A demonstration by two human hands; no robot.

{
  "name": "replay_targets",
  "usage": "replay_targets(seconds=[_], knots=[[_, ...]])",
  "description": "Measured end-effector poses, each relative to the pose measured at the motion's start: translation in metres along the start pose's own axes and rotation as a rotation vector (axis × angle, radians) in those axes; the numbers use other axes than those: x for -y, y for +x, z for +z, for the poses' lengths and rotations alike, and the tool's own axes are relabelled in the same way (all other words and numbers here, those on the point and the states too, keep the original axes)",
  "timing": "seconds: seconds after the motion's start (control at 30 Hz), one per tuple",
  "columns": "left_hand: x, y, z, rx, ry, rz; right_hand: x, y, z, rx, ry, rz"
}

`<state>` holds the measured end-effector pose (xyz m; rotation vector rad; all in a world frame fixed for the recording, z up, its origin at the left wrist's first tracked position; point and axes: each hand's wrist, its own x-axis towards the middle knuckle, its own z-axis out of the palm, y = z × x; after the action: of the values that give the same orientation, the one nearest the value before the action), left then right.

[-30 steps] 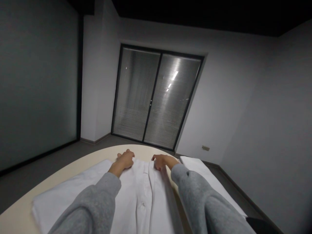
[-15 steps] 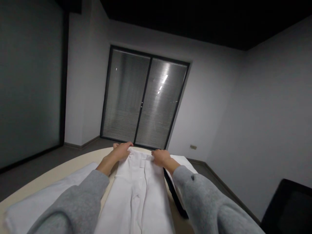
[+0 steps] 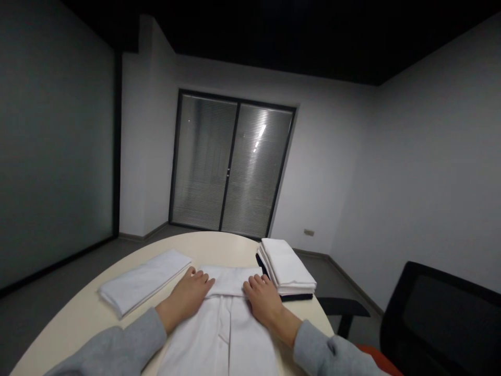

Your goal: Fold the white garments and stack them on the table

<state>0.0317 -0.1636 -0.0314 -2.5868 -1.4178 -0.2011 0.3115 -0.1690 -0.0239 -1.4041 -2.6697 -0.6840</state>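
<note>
Currently, a white shirt [image 3: 223, 334] is spread low in the frame's centre on the desk [image 3: 78, 318], its long axis running toward the viewer. Left hand [image 3: 190, 290] and right hand [image 3: 264, 297] are pressed flat, open, on its folded-over far edge, equally near.

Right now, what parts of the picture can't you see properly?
- The white shirt: its near end is cut off by the bottom edge of the head view.
- Both palms: the left hand and right hand lie flat on the shirt, backs up.
- The dark item under the stack of folded white cloths: only an edge shows.
- The chair: cut off by the right and bottom edges.
</note>
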Motion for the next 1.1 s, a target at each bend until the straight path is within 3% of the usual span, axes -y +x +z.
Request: replay_targets(seconds=[0.13, 0.4, 0.53, 0.73, 0.97, 1.1], knots=[[-0.001, -0.014, 0.018, -0.008, 0.013, -0.052, 0.014, -0.007, 0.012, -0.046, -0.005, 0.075], [0.012, -0.01, 0.017, -0.115, 0.023, -0.198, 0.015, -0.012, 0.02, -0.105, 0.02, -0.002], [0.015, -0.013, 0.016, -0.05, -0.041, -0.091, 0.012, -0.016, 0.025, -0.124, 0.06, -0.007], [0.01, -0.021, 0.012, -0.086, -0.05, -0.035, 0.008, -0.019, 0.028, -0.117, 0.134, 0.004], [0.014, -0.026, 0.016, 0.055, -0.232, -0.069, 0.008, -0.018, 0.021, -0.034, 0.32, -0.004], [0.009, -0.029, 0.008, 0.1, -0.226, -0.091, 0.006, -0.021, 0.015, 0.0, 0.403, 0.015]])
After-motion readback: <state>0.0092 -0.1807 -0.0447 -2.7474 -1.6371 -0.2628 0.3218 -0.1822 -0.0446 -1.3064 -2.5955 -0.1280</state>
